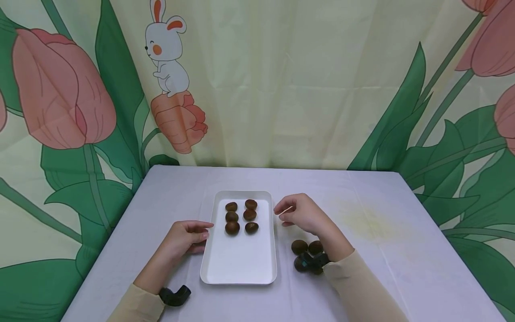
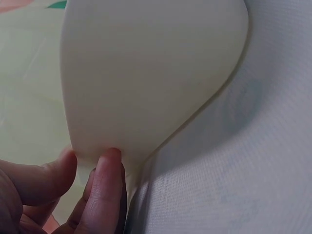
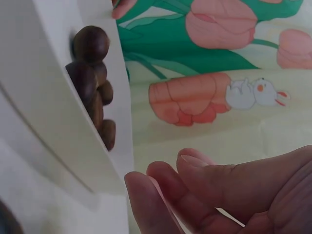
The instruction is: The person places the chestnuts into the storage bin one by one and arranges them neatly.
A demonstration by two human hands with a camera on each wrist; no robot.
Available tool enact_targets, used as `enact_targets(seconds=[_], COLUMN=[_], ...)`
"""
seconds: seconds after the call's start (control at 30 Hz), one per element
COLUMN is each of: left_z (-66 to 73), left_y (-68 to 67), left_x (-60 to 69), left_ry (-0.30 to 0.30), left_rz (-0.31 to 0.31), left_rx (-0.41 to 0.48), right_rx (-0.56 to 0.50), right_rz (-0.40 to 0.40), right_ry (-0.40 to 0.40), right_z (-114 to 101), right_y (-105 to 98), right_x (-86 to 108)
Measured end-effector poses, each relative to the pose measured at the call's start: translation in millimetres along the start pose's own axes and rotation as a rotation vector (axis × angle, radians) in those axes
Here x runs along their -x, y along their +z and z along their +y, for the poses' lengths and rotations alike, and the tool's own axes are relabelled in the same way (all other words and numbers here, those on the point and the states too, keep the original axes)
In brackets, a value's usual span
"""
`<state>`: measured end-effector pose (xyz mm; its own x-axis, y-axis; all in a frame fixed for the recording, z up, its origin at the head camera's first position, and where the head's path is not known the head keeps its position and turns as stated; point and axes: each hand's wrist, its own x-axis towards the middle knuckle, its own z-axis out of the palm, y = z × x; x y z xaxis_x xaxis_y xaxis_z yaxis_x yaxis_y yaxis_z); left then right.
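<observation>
A white rectangular tray lies on the table, with several brown chestnuts in two columns in its far half. My left hand is at the tray's left side. In the left wrist view, the fingertips of my left hand touch the tray's outer wall near the rim. Just off the tray's right edge, my right hand hovers with loosely bent fingers and nothing between them. Nearer to me, loose chestnuts sit on the table, partly hidden by my right wrist and its camera.
A white cloth covers the table. Behind it hangs a curtain printed with tulips, leaves and a rabbit on a carrot. Black wrist cameras are worn on both wrists.
</observation>
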<state>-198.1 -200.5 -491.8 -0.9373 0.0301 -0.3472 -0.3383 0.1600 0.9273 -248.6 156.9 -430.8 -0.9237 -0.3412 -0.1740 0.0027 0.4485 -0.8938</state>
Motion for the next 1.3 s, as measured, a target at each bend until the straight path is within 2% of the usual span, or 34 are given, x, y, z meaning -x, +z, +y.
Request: enact_targets(seconds=[0.37,0.67,1.07,1.3], left_z=[0.0,-1.6,-1.8,-1.0], left_y=[0.7,0.5,0.0,0.3], left_x=[0.5,-0.6,0.0,0.4], left_ry=[0.008,0.011,0.017,0.006], left_rz=[0.011,0.01,-0.001,0.012], left_rx=[-0.004,0.007,0.013,-0.001], right_rx=[0.055,0.155,0.172,0.158], right_rz=[0.027,0.038,-0.017,-0.06], right_ry=[0.082,0.104,0.113,0.074], right_z=[23,45,66,75], right_y=[-23,-40,-54,-55], right_x=[15.8,31.1,50.4,58.3])
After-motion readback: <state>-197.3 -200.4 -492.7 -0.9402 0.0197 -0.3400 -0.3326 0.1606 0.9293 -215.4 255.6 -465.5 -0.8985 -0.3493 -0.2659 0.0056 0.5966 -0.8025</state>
